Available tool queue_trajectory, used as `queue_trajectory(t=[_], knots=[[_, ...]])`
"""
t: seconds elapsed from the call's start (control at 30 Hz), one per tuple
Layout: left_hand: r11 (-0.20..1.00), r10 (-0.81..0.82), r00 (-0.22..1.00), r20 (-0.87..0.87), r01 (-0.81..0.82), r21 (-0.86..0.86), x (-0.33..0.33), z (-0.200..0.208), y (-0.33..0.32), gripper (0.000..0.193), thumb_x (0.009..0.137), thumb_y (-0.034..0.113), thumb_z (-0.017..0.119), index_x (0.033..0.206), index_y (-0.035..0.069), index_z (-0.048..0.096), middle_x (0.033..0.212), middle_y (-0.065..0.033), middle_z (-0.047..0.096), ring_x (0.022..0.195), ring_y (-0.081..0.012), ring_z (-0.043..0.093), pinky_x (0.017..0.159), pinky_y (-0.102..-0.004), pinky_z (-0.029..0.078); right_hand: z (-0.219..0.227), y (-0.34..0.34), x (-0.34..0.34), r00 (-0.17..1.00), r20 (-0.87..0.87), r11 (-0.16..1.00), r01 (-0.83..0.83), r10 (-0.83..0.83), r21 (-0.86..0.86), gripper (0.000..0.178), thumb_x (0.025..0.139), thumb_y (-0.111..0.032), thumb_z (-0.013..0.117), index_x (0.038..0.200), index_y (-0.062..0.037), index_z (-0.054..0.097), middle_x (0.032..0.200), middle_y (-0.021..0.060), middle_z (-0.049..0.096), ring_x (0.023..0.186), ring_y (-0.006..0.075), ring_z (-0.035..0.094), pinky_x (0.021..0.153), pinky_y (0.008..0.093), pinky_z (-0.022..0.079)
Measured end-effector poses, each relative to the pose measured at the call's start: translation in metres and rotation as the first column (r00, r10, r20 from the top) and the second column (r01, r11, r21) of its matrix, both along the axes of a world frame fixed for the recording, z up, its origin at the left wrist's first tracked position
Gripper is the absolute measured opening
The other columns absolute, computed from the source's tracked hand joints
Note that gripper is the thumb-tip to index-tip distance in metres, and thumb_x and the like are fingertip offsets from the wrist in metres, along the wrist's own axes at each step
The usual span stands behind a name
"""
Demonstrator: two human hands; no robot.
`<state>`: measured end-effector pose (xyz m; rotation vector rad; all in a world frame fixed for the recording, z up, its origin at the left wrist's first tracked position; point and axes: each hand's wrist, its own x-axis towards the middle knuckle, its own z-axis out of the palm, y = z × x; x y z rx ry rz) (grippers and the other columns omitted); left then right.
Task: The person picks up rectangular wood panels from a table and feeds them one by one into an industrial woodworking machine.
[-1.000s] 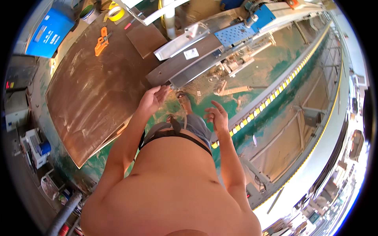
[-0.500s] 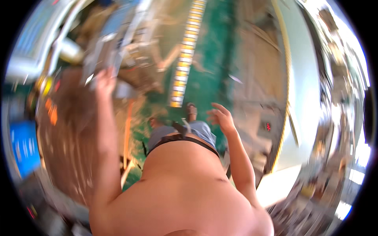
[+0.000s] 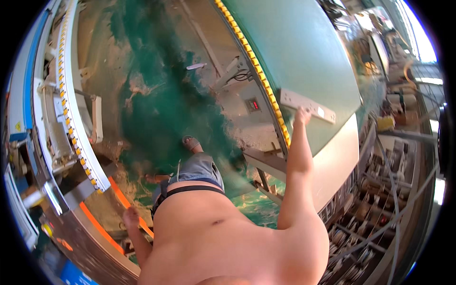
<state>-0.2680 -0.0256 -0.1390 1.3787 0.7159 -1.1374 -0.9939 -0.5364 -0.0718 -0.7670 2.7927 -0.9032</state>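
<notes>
A narrow pale board with drilled holes (image 3: 290, 99) lies slantwise on the smooth grey-green tabletop (image 3: 266, 33) at the right. My right hand (image 3: 302, 115) reaches out to it, the bent fingers closed at the board's near edge; the grip underneath is hidden. Low at my left side hangs my left hand (image 3: 130, 217), fingers loosely bent and slightly apart, with nothing visible in it. It is nearest to an orange strip (image 3: 118, 192) on the left machine's side.
Yellow rollers (image 3: 251, 54) line the tabletop's left edge. Beneath them is a control box (image 3: 254, 105) with a red display. A long machine with a roller rail (image 3: 71, 130) runs along the left. Racks of stacked pieces (image 3: 375, 204) stand right. The green floor (image 3: 156, 95) is worn.
My body and view have turned right. My right hand has moved from beside my hip onto the drilled board. My left hand has dropped from its outstretched place to my side.
</notes>
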Motion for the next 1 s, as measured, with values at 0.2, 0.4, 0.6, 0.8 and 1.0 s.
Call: queue_trajectory(t=[0.2,0.4,0.6,0.8,1.0], knots=[[0.507,-0.765,0.616,-0.187,0.755,0.415,-0.048,-0.007,0.026,0.028,0.091,0.010,0.046,0.115,-0.002,0.051,0.108,-0.0166,0.058,0.078,-0.0218,0.058,0.061,-0.0331,0.047,-0.015,-0.004,-0.060,0.866,-0.055,0.696,0.435,-0.497,0.571,0.106,0.062,-0.079,0.049,0.137,-0.0096,0.021,0.123,0.0307,0.037,0.105,0.0446,0.045,0.086,0.0555,0.036],[0.667,-0.734,0.620,0.277,0.578,0.470,-0.069,0.077,-0.119,0.012,0.086,0.014,0.053,0.092,0.004,0.055,0.071,-0.0003,0.050,0.061,-0.0100,0.048,0.055,-0.0248,0.040,0.023,-0.013,-0.079,0.877,0.087,0.832,0.412,-0.473,0.370,0.090,0.065,-0.045,0.071,0.134,-0.0075,0.027,0.123,0.0319,0.036,0.103,0.0433,0.047,0.089,0.0471,0.041],[0.917,-0.353,0.647,0.676,0.383,0.112,-0.068,0.085,-0.188,0.019,0.089,0.012,0.055,0.103,0.000,0.057,0.086,-0.0022,0.058,0.076,-0.0110,0.058,0.070,-0.0235,0.049,0.061,-0.069,0.003,0.773,0.325,0.834,-0.455,0.544,-0.313,0.063,0.070,-0.021,0.068,0.124,-0.0011,0.042,0.107,0.0151,0.051,0.092,0.0240,0.051,0.082,0.0335,0.043],[0.959,-0.195,0.666,0.720,0.284,-0.003,-0.058,0.160,-0.235,0.027,0.091,0.024,0.053,0.105,0.001,0.057,0.097,-0.0096,0.062,0.080,-0.0134,0.062,0.069,-0.0251,0.052,0.119,-0.026,0.277,-0.057,0.025,-0.048,-0.961,0.998,-0.273,0.064,0.064,-0.007,0.069,0.122,-0.0005,0.043,0.114,0.0184,0.049,0.106,0.0305,0.048,0.093,0.0377,0.038],[0.901,0.381,0.753,0.537,-0.172,-0.398,-0.008,0.185,-0.141,0.069,0.089,0.055,0.041,0.131,0.000,0.032,0.117,-0.0140,0.053,0.105,-0.0245,0.054,0.090,-0.0380,0.044,0.151,0.121,0.524,-0.890,-0.080,-0.877,-0.421,0.448,-0.231,0.063,0.057,-0.004,0.066,0.117,-0.0105,0.050,0.120,0.0202,0.048,0.107,0.0374,0.049,0.089,0.0412,0.044]])
